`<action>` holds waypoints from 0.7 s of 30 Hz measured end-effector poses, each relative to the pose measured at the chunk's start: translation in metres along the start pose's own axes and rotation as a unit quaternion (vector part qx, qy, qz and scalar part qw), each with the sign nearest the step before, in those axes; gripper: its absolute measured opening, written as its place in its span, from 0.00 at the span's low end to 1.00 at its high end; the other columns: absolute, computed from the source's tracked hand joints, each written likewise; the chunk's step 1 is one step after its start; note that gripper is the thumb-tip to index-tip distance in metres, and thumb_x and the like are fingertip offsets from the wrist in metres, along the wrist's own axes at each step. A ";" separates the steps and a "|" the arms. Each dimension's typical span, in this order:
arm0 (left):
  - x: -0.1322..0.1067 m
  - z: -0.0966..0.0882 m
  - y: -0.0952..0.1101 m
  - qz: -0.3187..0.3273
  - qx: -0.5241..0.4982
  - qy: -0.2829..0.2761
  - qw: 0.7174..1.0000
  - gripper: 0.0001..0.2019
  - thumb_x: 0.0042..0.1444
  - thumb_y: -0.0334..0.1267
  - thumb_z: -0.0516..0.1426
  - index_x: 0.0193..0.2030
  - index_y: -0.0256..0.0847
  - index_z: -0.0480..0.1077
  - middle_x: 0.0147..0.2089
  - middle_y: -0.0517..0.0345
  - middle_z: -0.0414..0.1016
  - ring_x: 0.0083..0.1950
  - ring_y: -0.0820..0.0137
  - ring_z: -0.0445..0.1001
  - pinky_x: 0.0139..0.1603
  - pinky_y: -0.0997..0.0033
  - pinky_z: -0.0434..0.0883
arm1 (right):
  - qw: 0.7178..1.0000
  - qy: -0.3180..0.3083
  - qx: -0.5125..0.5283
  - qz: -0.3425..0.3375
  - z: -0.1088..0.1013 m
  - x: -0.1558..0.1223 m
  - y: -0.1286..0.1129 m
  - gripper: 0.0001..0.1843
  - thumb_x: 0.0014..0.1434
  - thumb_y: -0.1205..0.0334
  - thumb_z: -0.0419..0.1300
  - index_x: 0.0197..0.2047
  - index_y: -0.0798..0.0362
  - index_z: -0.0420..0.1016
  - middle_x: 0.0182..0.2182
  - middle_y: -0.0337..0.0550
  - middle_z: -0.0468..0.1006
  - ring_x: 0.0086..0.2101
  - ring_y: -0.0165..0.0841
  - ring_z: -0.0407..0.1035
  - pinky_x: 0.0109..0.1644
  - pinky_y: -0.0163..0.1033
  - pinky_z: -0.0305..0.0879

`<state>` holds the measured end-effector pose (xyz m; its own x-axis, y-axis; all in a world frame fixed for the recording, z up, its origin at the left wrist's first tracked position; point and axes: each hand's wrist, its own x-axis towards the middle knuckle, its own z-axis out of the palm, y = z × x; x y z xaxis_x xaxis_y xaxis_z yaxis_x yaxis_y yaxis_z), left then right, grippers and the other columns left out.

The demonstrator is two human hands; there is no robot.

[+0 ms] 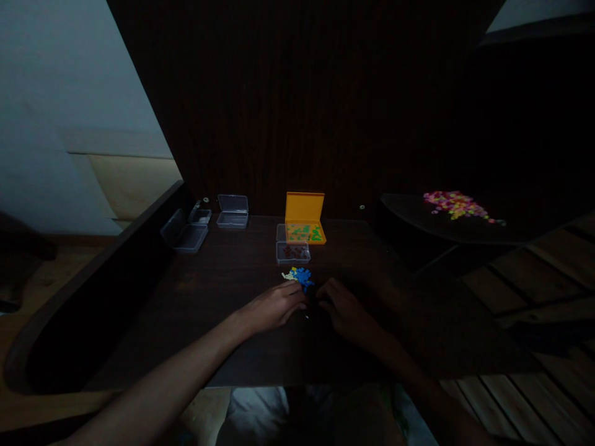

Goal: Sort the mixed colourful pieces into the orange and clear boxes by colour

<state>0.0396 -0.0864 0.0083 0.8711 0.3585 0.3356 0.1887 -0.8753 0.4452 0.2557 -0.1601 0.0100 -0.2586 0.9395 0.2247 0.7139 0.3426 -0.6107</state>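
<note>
Both hands rest on a dark wooden table (223, 291) in dim light. My left hand (274, 305) lies knuckles up with its fingers curled together, their tips just below a small heap of blue and pale yellow pieces (300, 276). My right hand (341, 306) sits close beside it, fingers bent inward toward the left hand. What the fingertips of either hand pinch is too dark and small to make out. Behind the heap stands a clear plastic box with dark reddish pieces (292, 252).
An open orange case (304, 218) with green and yellow pieces stands further back. Clear empty boxes sit at the back left: one closed (233, 211), one open (186, 235). A heap of pink and yellow pieces (455, 204) lies on a dark shelf at right.
</note>
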 end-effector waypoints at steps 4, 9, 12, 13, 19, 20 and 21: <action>0.001 0.001 0.001 -0.008 0.007 -0.007 1.000 0.11 0.68 0.37 0.48 0.44 0.39 0.71 0.39 0.52 0.71 0.43 0.67 0.72 0.46 0.69 0.71 | 1.000 0.001 0.010 -0.001 0.002 -0.002 0.000 0.10 0.60 0.76 0.52 0.39 0.50 0.65 0.38 0.44 0.69 0.39 0.36 0.67 0.44 0.42 0.66; 0.001 0.000 0.002 -0.011 0.012 -0.009 1.000 0.12 0.68 0.38 0.48 0.44 0.38 0.71 0.40 0.52 0.71 0.43 0.67 0.72 0.46 0.68 0.71 | 1.000 -0.012 0.008 0.009 0.001 -0.003 -0.003 0.09 0.60 0.75 0.53 0.38 0.51 0.65 0.39 0.45 0.69 0.40 0.36 0.67 0.46 0.43 0.66; 0.001 -0.001 0.003 -0.015 -0.001 -0.009 1.000 0.11 0.68 0.38 0.48 0.45 0.38 0.71 0.40 0.52 0.71 0.44 0.67 0.72 0.47 0.69 0.71 | 1.000 -0.019 0.005 0.013 -0.001 -0.003 -0.005 0.09 0.60 0.75 0.53 0.39 0.51 0.65 0.39 0.45 0.70 0.40 0.36 0.67 0.46 0.43 0.66; 0.001 -0.001 0.002 -0.016 -0.005 -0.008 1.000 0.11 0.68 0.38 0.48 0.45 0.38 0.70 0.41 0.52 0.71 0.45 0.67 0.72 0.47 0.69 0.71 | 1.000 -0.019 0.006 0.014 -0.002 -0.003 -0.005 0.09 0.60 0.75 0.53 0.39 0.51 0.65 0.39 0.45 0.70 0.40 0.36 0.67 0.46 0.43 0.66; 0.000 0.000 0.002 -0.023 -0.005 -0.006 1.000 0.09 0.68 0.37 0.50 0.49 0.38 0.68 0.43 0.51 0.72 0.47 0.66 0.73 0.49 0.67 0.71 | 0.999 0.006 0.031 0.028 -0.001 -0.006 -0.004 0.07 0.61 0.74 0.53 0.39 0.51 0.65 0.39 0.44 0.69 0.39 0.35 0.67 0.46 0.42 0.66; -0.001 0.000 0.002 -0.023 -0.002 -0.006 1.000 0.09 0.67 0.37 0.50 0.49 0.38 0.68 0.43 0.51 0.72 0.47 0.66 0.73 0.49 0.67 0.71 | 0.999 0.012 0.035 0.027 0.000 -0.007 -0.004 0.07 0.61 0.73 0.53 0.39 0.51 0.65 0.39 0.44 0.69 0.39 0.35 0.67 0.46 0.42 0.66; -0.001 -0.001 0.003 -0.024 0.000 -0.005 1.000 0.09 0.67 0.37 0.50 0.49 0.38 0.68 0.43 0.51 0.72 0.47 0.66 0.73 0.49 0.67 0.71 | 0.999 0.017 0.039 0.026 0.000 -0.007 -0.003 0.07 0.62 0.73 0.53 0.39 0.51 0.65 0.39 0.44 0.69 0.39 0.34 0.67 0.46 0.42 0.66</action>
<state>0.0391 -0.0887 0.0099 0.8654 0.3966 0.3064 0.2303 -0.8577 0.4597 0.2552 -0.1677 0.0104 -0.1996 0.9558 0.2157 0.6727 0.2938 -0.6791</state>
